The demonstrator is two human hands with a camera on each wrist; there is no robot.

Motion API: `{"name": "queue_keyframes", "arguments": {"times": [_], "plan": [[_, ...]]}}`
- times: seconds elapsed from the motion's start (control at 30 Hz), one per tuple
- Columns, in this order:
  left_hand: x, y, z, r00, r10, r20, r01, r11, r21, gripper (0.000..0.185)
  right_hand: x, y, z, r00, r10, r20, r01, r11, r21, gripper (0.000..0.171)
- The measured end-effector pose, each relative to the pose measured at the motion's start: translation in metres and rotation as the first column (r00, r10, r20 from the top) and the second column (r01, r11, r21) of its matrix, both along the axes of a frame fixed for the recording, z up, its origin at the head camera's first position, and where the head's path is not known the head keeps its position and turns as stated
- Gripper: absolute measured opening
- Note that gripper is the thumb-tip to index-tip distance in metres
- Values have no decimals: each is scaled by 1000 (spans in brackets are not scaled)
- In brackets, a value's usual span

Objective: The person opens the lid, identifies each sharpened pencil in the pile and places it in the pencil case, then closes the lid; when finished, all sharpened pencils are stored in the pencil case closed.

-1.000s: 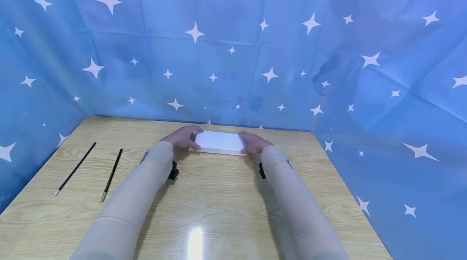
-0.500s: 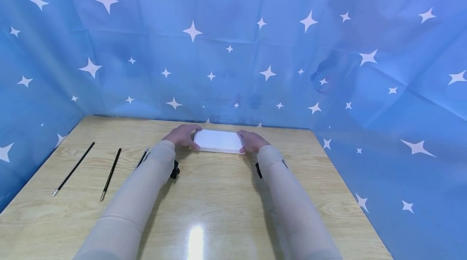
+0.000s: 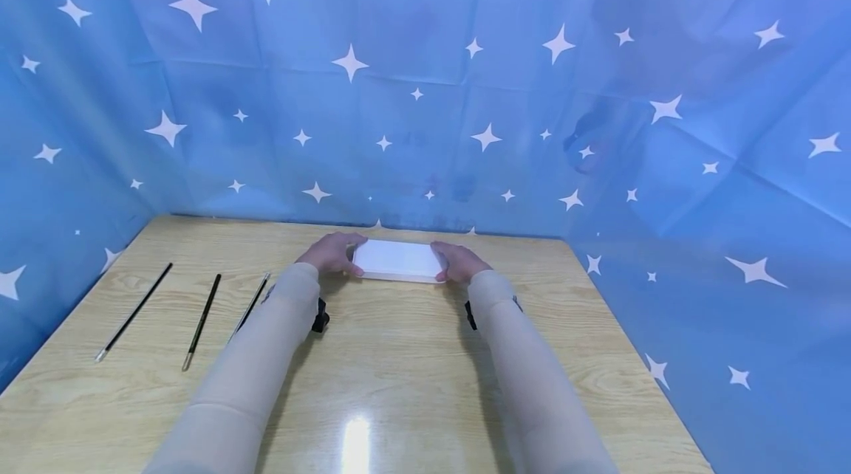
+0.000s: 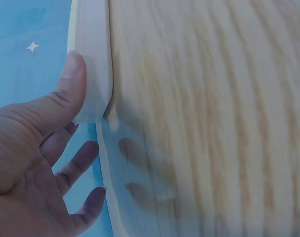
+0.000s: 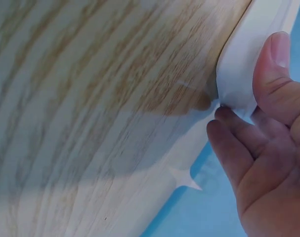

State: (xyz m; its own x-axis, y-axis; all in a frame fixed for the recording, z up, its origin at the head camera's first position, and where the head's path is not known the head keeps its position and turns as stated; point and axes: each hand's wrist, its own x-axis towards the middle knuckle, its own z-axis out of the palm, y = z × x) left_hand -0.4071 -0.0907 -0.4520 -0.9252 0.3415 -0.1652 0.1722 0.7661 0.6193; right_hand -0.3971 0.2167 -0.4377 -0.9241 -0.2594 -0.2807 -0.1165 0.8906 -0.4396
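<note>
Near far edge of worktop (image 3: pixel 399 356), white box (image 3: pixel 399 260) lay flat, long axis left-right, between both hands; left hand (image 3: pixel 330 252) gripped its left end, right hand (image 3: pixel 459 263) its right end, thumbs on near side; three brushes (image 3: pixel 199 311) well apart toward left edge

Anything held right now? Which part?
Yes: the white box. The left hand grips its left end and the right hand its right end, thumbs on its edges.
</note>
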Motion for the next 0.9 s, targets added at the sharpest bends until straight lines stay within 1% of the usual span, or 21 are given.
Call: {"name": "queue_keyframes", "arguments": {"times": [0.07,0.23,0.47,0.63,0.73,0.8,0.9], "plan": [[1,-1,0,1000,0,1,0,1000,-4,86,0,-1,0,1000,-13,9,13,1000,-20,84],[3,1,-1,1000,3,7,-3,1000,8,86,1,0,0,1000,-3,-4,3,1000,3,83],[2,11,-2,998,44,40,-45,999,28,87,1,9,-2,1000,-1,7,1,1000,-22,81],[1,19,-2,999,29,22,-30,999,31,86,1,17,-6,1000,-7,-4,7,1000,-10,80],[2,18,-3,1000,17,15,-18,1000,19,86,2,18,-8,1000,11,7,-11,1000,-1,80],[2,17,-4,1000,16,9,-16,1000,12,86,1,17,-7,999,33,13,-33,999,14,80],[2,15,-4,1000,18,3,-18,999,29,86,-2,16,-1,998,66,6,-66,996,52,80]]}}
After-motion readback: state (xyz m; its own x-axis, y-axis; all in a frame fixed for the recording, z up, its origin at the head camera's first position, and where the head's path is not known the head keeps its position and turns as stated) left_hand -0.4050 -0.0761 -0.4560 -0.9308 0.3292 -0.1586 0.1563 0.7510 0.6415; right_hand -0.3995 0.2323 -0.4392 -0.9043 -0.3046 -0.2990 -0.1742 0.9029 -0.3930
